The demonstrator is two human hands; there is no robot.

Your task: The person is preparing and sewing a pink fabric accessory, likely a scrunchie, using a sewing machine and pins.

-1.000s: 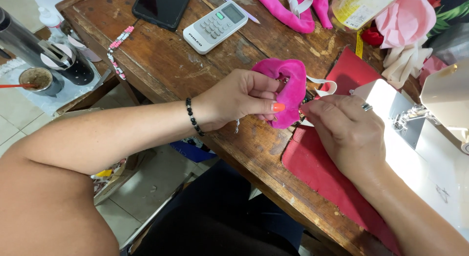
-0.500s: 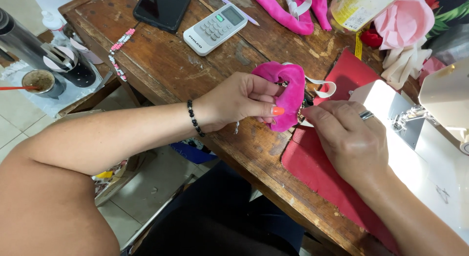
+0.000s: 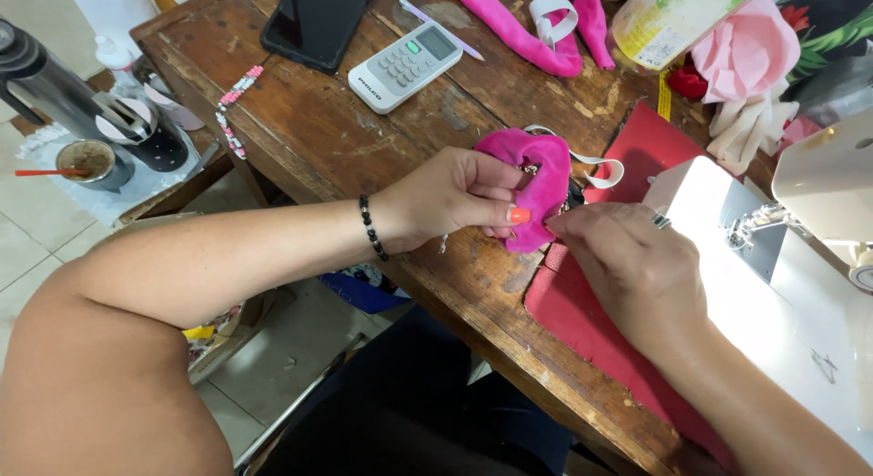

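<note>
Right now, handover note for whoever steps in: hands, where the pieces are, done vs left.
Left hand: pinching the gathered magenta fabric piece at the wooden table edge.
Right hand: fingertips on the same piece's lower right edge, over the red mat.
White elastic band trails out of the piece.
Sewing machine sits right of the hands; more pink fabric strips lie at the back.
Done: fabric gathered. Left: piece is not under the machine.

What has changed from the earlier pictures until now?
Little changed. The left hand still pinches the pink fabric piece, and the right hand still works at its edge, perhaps slightly lower. The remote control and phone stayed in place.
</note>
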